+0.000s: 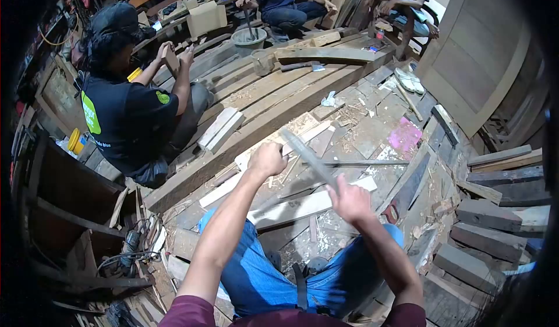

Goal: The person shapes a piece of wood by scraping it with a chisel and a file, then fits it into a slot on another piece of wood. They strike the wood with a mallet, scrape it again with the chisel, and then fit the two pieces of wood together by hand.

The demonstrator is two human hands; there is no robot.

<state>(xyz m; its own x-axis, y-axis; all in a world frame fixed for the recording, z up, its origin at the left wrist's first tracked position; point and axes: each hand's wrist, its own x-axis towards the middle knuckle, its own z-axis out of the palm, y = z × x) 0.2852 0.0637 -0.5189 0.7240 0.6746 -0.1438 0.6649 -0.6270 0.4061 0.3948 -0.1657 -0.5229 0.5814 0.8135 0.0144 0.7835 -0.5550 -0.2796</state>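
My right hand [351,200] is closed around the near end of a long, flat grey blade-like tool [308,157], which slants up and to the left. Blur hides its exact kind. Just left of the tool, my left hand [268,160] is closed in a fist, with a small dark bit showing by its fingers; what it grips is hidden. Below both hands a pale wooden plank [314,206] lies across the floor in front of my knees. Another pale strip of wood [220,191] passes beneath my left forearm.
A handsaw [402,202] lies to the right of my knee. Thick beams [262,117] stretch across, bearing a hatchet [303,66]. A co-worker [131,103] at left holds a wood block [170,60]. Two other people sit at the back. Timber blocks [489,242] line the right side.
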